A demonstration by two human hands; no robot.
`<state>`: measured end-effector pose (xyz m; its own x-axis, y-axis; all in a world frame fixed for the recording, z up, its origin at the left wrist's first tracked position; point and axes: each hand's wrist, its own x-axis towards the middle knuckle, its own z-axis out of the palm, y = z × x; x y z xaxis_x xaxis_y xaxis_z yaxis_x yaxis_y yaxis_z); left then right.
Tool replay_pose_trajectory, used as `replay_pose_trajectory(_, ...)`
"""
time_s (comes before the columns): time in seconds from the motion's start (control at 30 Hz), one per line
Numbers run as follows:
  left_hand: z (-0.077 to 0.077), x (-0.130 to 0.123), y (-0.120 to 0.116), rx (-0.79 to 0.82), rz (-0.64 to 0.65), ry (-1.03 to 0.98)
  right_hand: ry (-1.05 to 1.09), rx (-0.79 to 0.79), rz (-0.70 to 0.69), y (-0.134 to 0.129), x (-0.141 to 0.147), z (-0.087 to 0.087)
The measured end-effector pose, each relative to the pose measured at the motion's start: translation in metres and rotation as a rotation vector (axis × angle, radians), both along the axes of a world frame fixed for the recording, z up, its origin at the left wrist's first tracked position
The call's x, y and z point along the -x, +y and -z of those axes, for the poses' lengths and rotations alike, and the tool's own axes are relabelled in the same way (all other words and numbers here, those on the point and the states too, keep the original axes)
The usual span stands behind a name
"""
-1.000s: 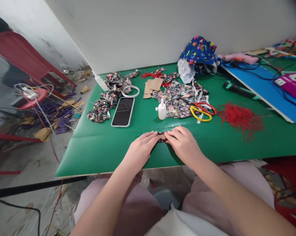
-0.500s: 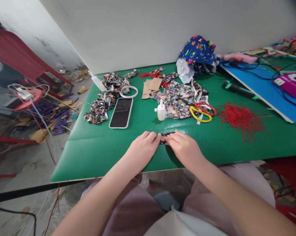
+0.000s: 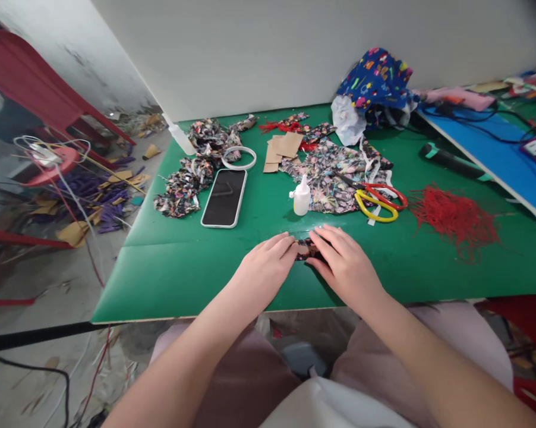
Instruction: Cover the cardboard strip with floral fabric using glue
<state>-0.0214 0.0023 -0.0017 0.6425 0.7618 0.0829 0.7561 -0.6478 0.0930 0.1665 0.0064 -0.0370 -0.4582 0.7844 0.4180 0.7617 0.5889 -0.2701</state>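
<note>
Between my hands, flat on the green table, lies a small cardboard piece edged with dark floral fabric [image 3: 302, 250]. The fingers of my left hand [image 3: 267, 266] press together on its left end. My right hand [image 3: 349, 264] holds the right end between thumb and fingers, which cover much of it. Just beyond stands a small white squeeze bottle [image 3: 302, 202], upright. Behind that bottle, floral cloth [image 3: 324, 169] is spread out, with scissors [image 3: 379, 205] with one red and one yellow handle resting on its right edge.
A phone [image 3: 224, 199], a white ring [image 3: 239, 158] and crumpled floral fabric [image 3: 179, 193] lie left. Cardboard pieces [image 3: 282, 148] sit at the back. Red threads [image 3: 453, 217], a blue board [image 3: 486, 151] and a blue patterned cloth [image 3: 375, 80] are right. A second bottle [image 3: 182, 140] leans at the far left.
My right hand's fingers have shifted and spread somewhat over the fabric piece's right end. My left hand keeps its hold. The whole view has turned slightly left.
</note>
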Motion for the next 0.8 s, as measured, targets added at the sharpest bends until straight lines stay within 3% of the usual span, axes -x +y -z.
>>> replay_pose_trajectory(0.23, 0.012, 0.006, -0.005, -0.136, 0.017, -0.119, 0.051, 0.026, 0.039, 0.005, -0.004, 0.005)
replay_pose_trajectory(0.4, 0.022, 0.017, -0.007, -0.138, -0.063, -0.264, 0.144, 0.011, 0.074, 0.008, -0.009, 0.006)
replay_pose_trajectory(0.53, 0.021, 0.037, -0.005, -0.11, -0.244, -0.339, 0.319, 0.054, 0.149, 0.009, -0.015, 0.001)
replay_pose_trajectory(0.67, 0.012, 0.057, -0.003, -0.105, -0.474, -0.349, 0.513, 0.194, 0.281, 0.008, -0.02, -0.005)
replay_pose_trajectory(0.8, 0.002, 0.06, -0.001, -0.043, -0.604, -0.352, 0.654, 0.33, 0.338, 0.007, -0.021, -0.007)
